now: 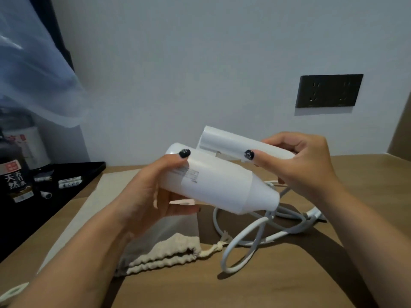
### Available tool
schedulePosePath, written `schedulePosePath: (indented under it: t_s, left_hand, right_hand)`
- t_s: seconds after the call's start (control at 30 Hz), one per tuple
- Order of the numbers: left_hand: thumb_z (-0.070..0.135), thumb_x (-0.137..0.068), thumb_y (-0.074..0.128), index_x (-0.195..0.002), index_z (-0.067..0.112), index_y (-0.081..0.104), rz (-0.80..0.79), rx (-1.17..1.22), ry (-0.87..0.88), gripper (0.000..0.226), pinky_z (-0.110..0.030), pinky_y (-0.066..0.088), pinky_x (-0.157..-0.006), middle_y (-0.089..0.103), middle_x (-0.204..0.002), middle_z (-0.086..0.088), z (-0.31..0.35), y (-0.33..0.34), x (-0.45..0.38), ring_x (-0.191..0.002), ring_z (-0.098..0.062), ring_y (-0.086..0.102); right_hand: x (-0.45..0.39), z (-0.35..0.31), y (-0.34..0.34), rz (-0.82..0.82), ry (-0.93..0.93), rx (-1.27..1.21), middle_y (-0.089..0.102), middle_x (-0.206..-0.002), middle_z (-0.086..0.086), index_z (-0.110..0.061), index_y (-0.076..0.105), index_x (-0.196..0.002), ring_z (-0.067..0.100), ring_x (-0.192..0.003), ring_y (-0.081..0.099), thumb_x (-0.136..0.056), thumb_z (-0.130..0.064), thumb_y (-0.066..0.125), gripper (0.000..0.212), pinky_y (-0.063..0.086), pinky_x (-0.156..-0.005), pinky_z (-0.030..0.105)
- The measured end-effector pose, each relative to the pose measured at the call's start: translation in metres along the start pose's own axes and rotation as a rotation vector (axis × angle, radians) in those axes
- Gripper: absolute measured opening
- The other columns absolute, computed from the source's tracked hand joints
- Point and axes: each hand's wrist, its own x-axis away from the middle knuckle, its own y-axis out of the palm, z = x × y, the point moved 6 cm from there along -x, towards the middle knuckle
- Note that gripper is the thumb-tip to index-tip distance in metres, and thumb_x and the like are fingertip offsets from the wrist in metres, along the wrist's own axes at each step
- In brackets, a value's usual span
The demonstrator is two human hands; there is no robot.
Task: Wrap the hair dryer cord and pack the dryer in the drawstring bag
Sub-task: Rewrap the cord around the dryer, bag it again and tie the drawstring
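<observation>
White plastic folding hair dryer held up over a light-brown wooden tabletop, clear of the surface. Left hand wrapped round the fat barrel, thumb with a dark-painted nail lying on top, fingers curled underneath. Right hand gripping the slimmer handle section, thumb on its near side, fingers behind. Hands apart, one on each half of the dryer, handle folded back near the barrel.

White rubber power cord trailing from the barrel's tapered end down onto the table, lying in loose, unwrapped loops. Cream cloth drawstring bag flat on the table beneath the left hand, gathered mouth towards the cord, knotted string touching a loop.

Black tray at left with small sachets and a dark labelled bottle. Dark double wall socket on the pale wall behind.
</observation>
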Motion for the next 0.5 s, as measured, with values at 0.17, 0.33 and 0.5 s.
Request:
schedulePosePath:
  t_s: [0.17, 0.33, 0.5]
  left_hand:
    - [0.044, -0.047, 0.078, -0.103, 0.013, 0.067, -0.105, -0.157, -0.160, 0.064, -0.028, 0.056, -0.050, 0.071, -0.081, -0.014, -0.012, 0.004, 0.005, -0.068, -0.028, 0.068]
    - [0.032, -0.063, 0.071, -0.097, 0.010, 0.064, 0.057, -0.046, -0.107, 0.041, -0.023, 0.049, -0.041, 0.063, -0.065, -0.010, -0.009, 0.004, 0.001, -0.051, -0.024, 0.059]
    - [0.036, -0.079, 0.065, -0.092, 0.012, 0.060, 0.303, 0.180, -0.117, 0.028, -0.020, 0.046, -0.036, 0.059, -0.063, -0.014, -0.010, -0.004, 0.002, -0.041, -0.023, 0.056]
  right_hand:
    - [0.001, 0.008, 0.001, 0.001, 0.004, 0.001, 0.071, -0.076, -0.014, -0.025, 0.074, -0.080, 0.008, -0.075, 0.068, -0.055, -0.054, 0.074, 0.038, 0.054, -0.057, 0.017]
    - [0.003, 0.013, 0.004, 0.111, 0.070, -0.101, 0.070, -0.082, -0.008, -0.022, 0.072, -0.087, 0.011, -0.074, 0.068, -0.061, -0.050, 0.072, 0.038, 0.056, -0.052, 0.022]
    - [0.004, 0.026, 0.008, 0.174, 0.317, -0.449, 0.066, -0.076, -0.004, -0.014, 0.065, -0.097, 0.011, -0.051, 0.057, -0.082, -0.043, 0.061, 0.033, 0.052, -0.048, 0.022]
